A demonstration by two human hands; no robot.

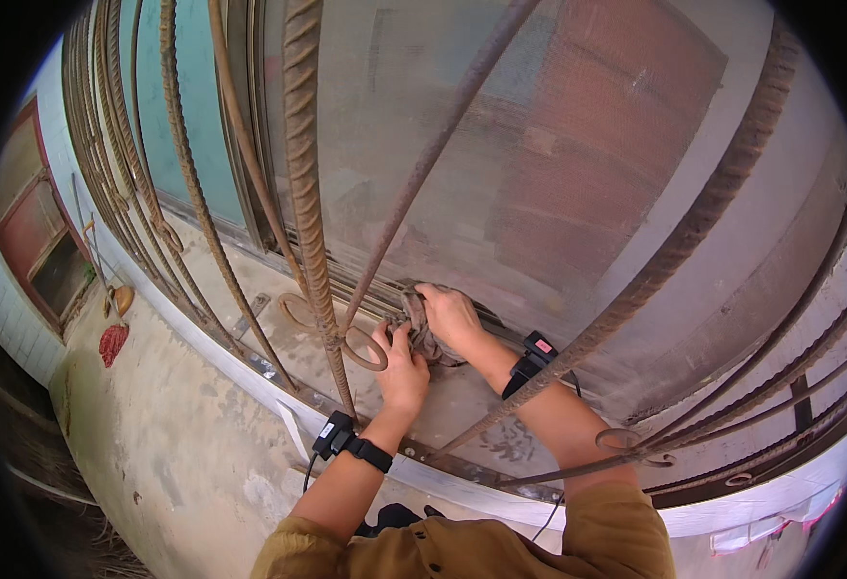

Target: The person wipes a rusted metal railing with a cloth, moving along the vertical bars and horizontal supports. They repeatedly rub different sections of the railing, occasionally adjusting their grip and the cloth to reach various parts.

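A crumpled grey-brown cloth (423, 333) lies bunched against the lower track (365, 281) of a sliding window. My right hand (454, 315) grips the cloth from above, reaching in between the rusty window bars. Beside its left edge is my left hand (402, 376), fingers apart and fingertips at the cloth; whether they hold it cannot be made out. A rusty iron ring (365, 349) on the bars crosses in front of the left fingers. Behind the cloth stands the dusty window pane (423, 181).
Ribbed steel bars (306, 145) and a slanting smooth rod (438, 137) stand around both arms. The concrete sill (445, 402) bears dark debris (507, 441) to the right. A red mop head (112, 344) lies on the ground at left, near a reddish door (33, 210).
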